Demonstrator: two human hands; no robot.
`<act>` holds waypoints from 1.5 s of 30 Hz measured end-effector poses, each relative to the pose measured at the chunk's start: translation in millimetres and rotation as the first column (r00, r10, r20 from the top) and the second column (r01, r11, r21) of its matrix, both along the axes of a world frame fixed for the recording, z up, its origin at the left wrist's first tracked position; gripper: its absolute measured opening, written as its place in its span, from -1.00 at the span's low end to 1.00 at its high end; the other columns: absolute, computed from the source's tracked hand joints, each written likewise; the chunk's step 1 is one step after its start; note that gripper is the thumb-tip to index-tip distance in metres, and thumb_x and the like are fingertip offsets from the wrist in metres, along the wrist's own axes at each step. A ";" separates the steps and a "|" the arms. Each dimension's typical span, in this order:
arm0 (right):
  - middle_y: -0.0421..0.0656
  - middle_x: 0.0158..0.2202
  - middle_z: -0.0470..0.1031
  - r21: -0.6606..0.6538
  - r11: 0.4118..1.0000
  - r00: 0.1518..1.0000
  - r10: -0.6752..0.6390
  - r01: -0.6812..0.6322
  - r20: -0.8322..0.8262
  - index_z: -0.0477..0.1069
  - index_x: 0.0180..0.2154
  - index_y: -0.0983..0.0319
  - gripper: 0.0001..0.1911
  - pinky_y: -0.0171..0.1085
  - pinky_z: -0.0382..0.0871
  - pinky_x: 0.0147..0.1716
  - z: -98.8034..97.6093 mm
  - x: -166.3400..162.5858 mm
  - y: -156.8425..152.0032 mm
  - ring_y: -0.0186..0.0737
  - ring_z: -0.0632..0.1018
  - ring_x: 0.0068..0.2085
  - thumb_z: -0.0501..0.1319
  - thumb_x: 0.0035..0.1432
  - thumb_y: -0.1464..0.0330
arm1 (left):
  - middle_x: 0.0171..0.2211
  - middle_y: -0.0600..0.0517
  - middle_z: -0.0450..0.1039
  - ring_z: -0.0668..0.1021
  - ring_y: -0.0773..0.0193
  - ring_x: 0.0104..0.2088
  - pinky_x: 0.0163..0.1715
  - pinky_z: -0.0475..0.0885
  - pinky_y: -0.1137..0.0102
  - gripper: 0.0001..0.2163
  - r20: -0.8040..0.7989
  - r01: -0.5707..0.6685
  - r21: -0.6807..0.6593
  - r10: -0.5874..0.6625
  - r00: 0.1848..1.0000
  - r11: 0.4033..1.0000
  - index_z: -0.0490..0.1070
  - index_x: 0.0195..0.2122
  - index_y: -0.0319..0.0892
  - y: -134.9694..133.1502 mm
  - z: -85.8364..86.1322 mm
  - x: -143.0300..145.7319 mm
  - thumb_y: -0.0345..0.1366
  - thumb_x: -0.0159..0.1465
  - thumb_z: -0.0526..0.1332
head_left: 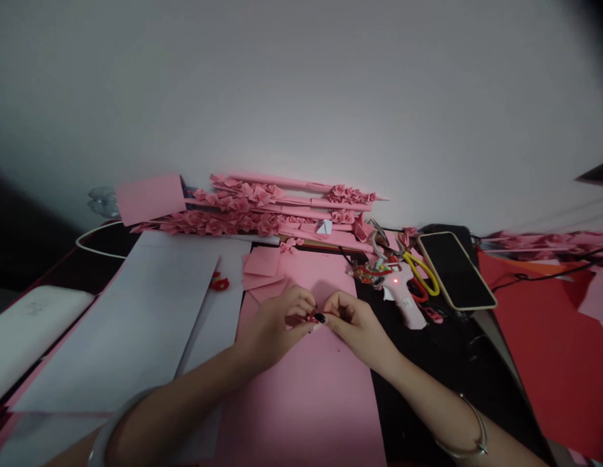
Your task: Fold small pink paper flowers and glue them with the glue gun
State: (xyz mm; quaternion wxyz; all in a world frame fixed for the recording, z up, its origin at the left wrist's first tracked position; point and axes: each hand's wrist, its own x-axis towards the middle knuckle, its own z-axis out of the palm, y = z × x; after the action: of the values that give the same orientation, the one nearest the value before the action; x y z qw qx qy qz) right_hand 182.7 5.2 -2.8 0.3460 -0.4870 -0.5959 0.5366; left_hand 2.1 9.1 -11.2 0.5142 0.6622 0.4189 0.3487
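Above a large sheet of pink paper (311, 402), my left hand (276, 324) and my right hand (359, 324) meet fingertip to fingertip. Both are closed in a pinch on one small piece of folded paper (311, 318), pink-red with a pale edge. The fingers cover most of it, so its shape is hard to make out. Just beyond my left hand, small pink paper squares (263, 269) lie overlapped. A small loose paper flower (291, 245) rests at the sheet's far edge.
Pink paper flower stems (243, 207) lie piled along the wall. To the right are a glue gun (403, 295) with a red light, yellow-handled scissors (422, 272), a phone (457, 272) and red paper (549, 350). White sheets (130, 324) and a white box-like object (36, 331) are left.
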 end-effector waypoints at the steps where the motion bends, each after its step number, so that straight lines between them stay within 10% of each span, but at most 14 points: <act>1: -0.33 -0.57 0.12 -0.010 1.000 1.000 0.008 -0.008 0.002 0.26 -0.50 0.23 -0.76 -0.34 0.03 -0.52 0.5 0.5 0.9 -0.38 0.15 -0.52 0.24 0.06 0.25 | -0.41 0.10 0.44 0.55 0.35 -0.37 -0.39 0.42 0.51 -0.84 0.007 0.005 -0.005 -0.005 1.000 1.000 0.31 -0.32 -0.17 0.1 0.5 0.1 -0.46 0.13 0.28; 45: -0.40 -0.67 0.10 -0.249 0.950 0.981 0.178 -0.190 -0.070 0.26 -0.53 0.25 -0.55 -0.39 -0.15 -0.66 10.1 10.4 11.0 -0.49 0.06 -0.63 0.35 -0.06 0.05 | -0.40 0.06 0.52 0.59 0.26 -0.33 -0.33 0.45 0.40 -0.82 0.039 0.040 -0.096 -0.037 0.999 0.995 0.29 -0.38 -0.15 -1.5 1.2 -0.8 -0.37 0.08 0.32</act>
State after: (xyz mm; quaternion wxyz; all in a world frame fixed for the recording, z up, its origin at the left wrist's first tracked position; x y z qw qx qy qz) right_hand 193.1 16.2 7.3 0.2429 -0.4568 -0.5568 0.6499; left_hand 1.3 7.7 -9.9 0.5600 0.6379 0.4129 0.3302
